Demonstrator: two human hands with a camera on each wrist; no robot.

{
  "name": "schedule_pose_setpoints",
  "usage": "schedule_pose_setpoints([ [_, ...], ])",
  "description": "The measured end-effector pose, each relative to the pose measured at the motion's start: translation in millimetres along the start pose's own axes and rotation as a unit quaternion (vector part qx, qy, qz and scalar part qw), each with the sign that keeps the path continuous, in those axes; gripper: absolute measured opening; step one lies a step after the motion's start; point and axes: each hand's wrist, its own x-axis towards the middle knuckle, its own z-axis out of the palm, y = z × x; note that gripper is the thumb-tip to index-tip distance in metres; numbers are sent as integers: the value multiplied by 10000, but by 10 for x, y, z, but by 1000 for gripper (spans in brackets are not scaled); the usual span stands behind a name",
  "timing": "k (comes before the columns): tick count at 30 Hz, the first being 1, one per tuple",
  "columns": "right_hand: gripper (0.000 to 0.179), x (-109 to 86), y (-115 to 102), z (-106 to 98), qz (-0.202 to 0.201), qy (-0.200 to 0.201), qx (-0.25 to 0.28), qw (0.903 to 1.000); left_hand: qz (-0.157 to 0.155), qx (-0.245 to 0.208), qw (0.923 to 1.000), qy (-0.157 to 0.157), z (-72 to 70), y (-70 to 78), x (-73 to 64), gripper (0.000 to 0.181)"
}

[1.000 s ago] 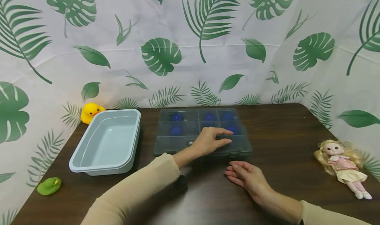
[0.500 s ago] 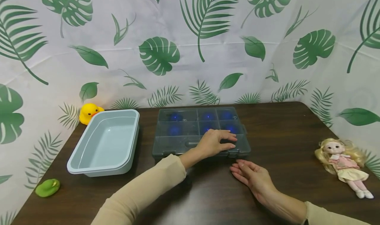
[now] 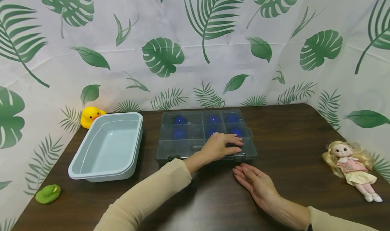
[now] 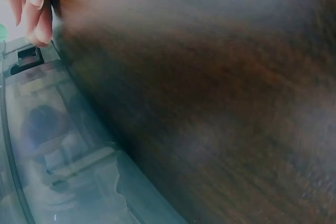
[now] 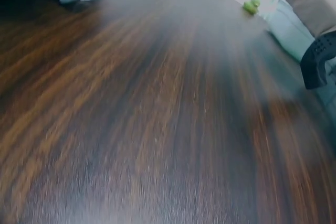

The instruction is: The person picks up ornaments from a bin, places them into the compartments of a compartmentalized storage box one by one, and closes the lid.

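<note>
A translucent dark-grey compartment box (image 3: 179, 146) sits at the back middle of the table, its lid down. Several round blue objects (image 3: 180, 120) show through the lid in its rear compartments. My left hand (image 3: 217, 147) lies over the front right part of the lid, fingers and thumb extended, close to the right latch (image 3: 239, 157). In the left wrist view, fingers (image 4: 39, 3) are near a latch on the box edge (image 4: 31, 61). My right hand (image 3: 259, 185) is just in front of the box's front right corner, palm turned sideways, fingers loosely bent with nothing in them.
A pale blue basin (image 3: 77, 171) stands left of the box, with a yellow rubber duck (image 3: 90, 116) behind it. A green toy duck (image 3: 48, 194) is at the table's left edge. On the right lies a blond doll (image 3: 353, 166). A leaf-print cloth (image 3: 219, 72) hangs behind the table.
My left hand has slid slightly right and down over the lid, toward the front right latch. The right hand has shifted only a little. The box lid stays down.
</note>
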Motion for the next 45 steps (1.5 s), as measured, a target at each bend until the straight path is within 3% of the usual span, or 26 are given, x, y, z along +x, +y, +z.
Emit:
schedule_pose_setpoints([
  [12,46,-4,0,-10,83,-27,150,9998,42,32,10000,36,1,18,11,26],
  [20,50,14,-47,-27,52,-266,-197,9994,17,13,10000,38,-19,9,24,26],
  [28,7,17,-41,-30,100,-299,-273,9991,-32,-22,10000,-43,-17,-6,15,26],
  [45,35,106,-129,41,210,-82,-746,9970,38,-44,10000,-9,-8,2,4,23],
])
